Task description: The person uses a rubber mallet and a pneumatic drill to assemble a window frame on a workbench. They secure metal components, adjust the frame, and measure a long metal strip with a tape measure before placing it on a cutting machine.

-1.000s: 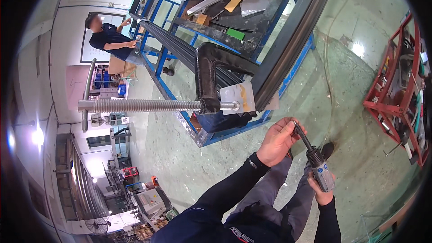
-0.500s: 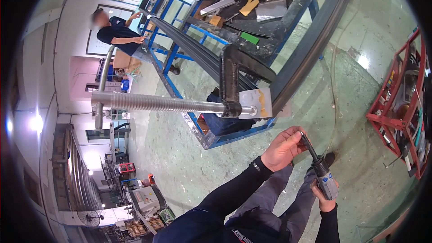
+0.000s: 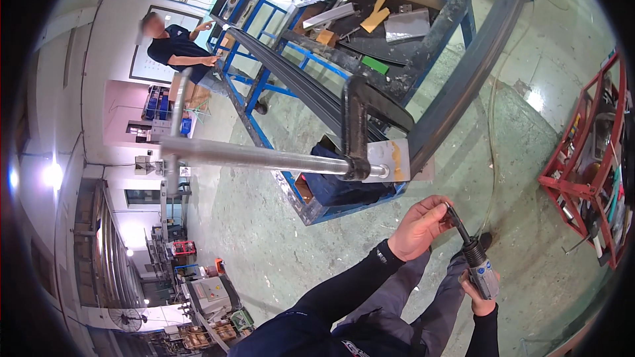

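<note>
My right hand [image 3: 477,294] is wrapped round the grey body of an air hammer [image 3: 485,276], which has a black coiled spring collar and points up and left. From the collar sticks out a dark chisel bit [image 3: 459,226]. The fingers of my left hand [image 3: 422,228] pinch the bit near its tip. Above my hands, a large C-clamp [image 3: 352,132] with a black frame and a long steel screw [image 3: 264,157] sits against a pale plate [image 3: 397,158] at the end of dark metal profiles [image 3: 450,106].
A blue metal frame table [image 3: 311,215] carries the profiles, wood pieces and metal scraps. At the right stands a red tool rack [image 3: 575,188] with assorted tools. Another person [image 3: 175,46] stands at the far left end of the table. A thin hose [image 3: 493,152] lies on the floor.
The view has shifted slightly, so the clamp and table appear further right and lower. My hands keep the same hold on the air hammer and its bit.
</note>
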The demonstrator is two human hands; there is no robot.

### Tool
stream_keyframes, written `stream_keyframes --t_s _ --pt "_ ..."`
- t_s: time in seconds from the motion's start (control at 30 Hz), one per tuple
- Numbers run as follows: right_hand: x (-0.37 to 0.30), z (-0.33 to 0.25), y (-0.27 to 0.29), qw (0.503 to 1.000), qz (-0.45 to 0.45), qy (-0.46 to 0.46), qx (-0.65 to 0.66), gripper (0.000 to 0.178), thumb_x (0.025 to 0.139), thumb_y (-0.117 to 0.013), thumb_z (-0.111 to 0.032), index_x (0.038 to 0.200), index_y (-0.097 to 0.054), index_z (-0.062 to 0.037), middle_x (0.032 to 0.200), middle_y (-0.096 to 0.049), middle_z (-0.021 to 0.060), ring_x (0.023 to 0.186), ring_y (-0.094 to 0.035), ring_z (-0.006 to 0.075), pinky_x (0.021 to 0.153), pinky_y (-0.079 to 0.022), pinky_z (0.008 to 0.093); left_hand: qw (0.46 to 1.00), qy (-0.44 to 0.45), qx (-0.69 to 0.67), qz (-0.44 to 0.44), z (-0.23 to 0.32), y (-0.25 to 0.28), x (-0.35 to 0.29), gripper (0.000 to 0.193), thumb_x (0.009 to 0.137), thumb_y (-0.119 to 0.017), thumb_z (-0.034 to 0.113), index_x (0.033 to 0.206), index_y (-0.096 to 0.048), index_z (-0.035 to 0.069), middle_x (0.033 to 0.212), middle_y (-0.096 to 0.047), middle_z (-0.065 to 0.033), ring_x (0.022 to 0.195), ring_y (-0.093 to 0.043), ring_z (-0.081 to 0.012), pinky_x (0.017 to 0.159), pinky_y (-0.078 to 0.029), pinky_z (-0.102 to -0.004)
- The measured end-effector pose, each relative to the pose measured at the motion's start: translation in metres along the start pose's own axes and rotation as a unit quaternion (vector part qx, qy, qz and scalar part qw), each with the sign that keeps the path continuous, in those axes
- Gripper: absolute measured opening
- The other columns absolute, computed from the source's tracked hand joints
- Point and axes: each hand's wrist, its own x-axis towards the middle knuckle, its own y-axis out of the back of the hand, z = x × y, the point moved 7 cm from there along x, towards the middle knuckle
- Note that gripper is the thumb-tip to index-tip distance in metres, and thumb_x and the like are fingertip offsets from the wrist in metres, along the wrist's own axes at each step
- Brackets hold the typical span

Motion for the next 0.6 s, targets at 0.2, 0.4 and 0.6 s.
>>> stream_keyframes --t_s 0.2,0.4,0.6 --pt "-0.034 -0.02 -0.005 0.998 -0.016 -0.013 -0.051 0.028 0.069 -0.081 -0.013 0.085 -0.061 -0.002 0.071 -0.061 0.002 0.061 -0.055 0.0107 0.058 -0.045 0.0268 1.0 0.012 0.009 0.026 0.015 -0.02 -0.041 0.018 0.101 -0.054 0.019 0.113 -0.058 0.006 0.1 -0.064 -0.0022 0.093 -0.062 -0.0131 0.091 -0.049 -0.0329" --pt "-0.088 -0.076 -0.027 0.987 -0.098 0.035 -0.119 0.041 0.077 -0.079 -0.026 0.102 -0.066 0.0042 0.079 -0.069 0.01 0.069 -0.066 0.0163 0.063 -0.052 0.0283 0.999 -0.01 0.045 0.015 0.077 -0.065 -0.12 0.018 0.099 -0.058 0.017 0.109 -0.059 0.003 0.085 -0.059 -0.0005 0.082 -0.061 -0.0112 0.087 -0.052 -0.0319" --pt "-0.116 -0.205 -0.111 0.984 -0.102 0.083 -0.118 0.025 0.072 -0.065 -0.003 0.096 -0.067 0.0059 0.079 -0.07 0.0088 0.066 -0.065 0.0152 0.063 -0.053 0.0284 0.985 -0.124 0.123 -0.013 0.155 -0.096 -0.183 0.018 0.099 -0.059 0.018 0.109 -0.062 0.003 0.075 -0.053 0.0037 0.066 -0.055 -0.0064 0.074 -0.053 -0.0285"
